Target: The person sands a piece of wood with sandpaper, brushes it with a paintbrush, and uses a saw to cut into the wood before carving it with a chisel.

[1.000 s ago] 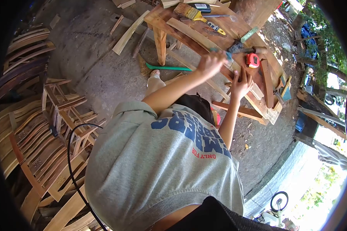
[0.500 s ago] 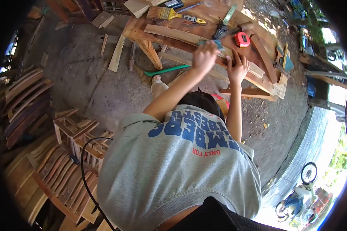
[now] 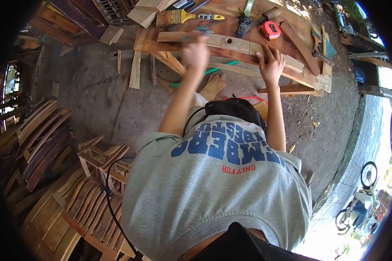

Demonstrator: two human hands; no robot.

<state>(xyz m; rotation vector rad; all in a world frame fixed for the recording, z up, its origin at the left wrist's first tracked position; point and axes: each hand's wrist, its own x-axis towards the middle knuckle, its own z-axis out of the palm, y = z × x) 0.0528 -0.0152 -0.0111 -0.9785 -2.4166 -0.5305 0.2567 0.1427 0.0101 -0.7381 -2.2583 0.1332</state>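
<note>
A long, pale wooden strip [image 3: 215, 40] lies along the near edge of the wooden table, with a dark round hole [image 3: 229, 41] in it. My left hand [image 3: 195, 54], smeared by motion, is over the strip's left part. It is closed on a teal piece [image 3: 202, 30] that looks like sandpaper; its exact form is blurred. Toward the strip's right end, my right hand [image 3: 271, 65] rests with fingers spread on the wood, thumb apart. A red tape measure [image 3: 271, 30] lies just beyond that hand.
On the table [image 3: 287, 13] are a yellow-handled paintbrush [image 3: 183, 17], a dark wooden bar [image 3: 299, 48] and a cylindrical-ended tool [image 3: 270, 14]. A green-handled broom [image 3: 215, 69] lies beneath. Wooden chairs [image 3: 102, 161] stand at the left, and a motorcycle [image 3: 357, 209] at the lower right.
My left hand has moved left along the strip with the teal piece, uncovering the hole. My right hand stays on the strip. The whole view has shifted somewhat.
</note>
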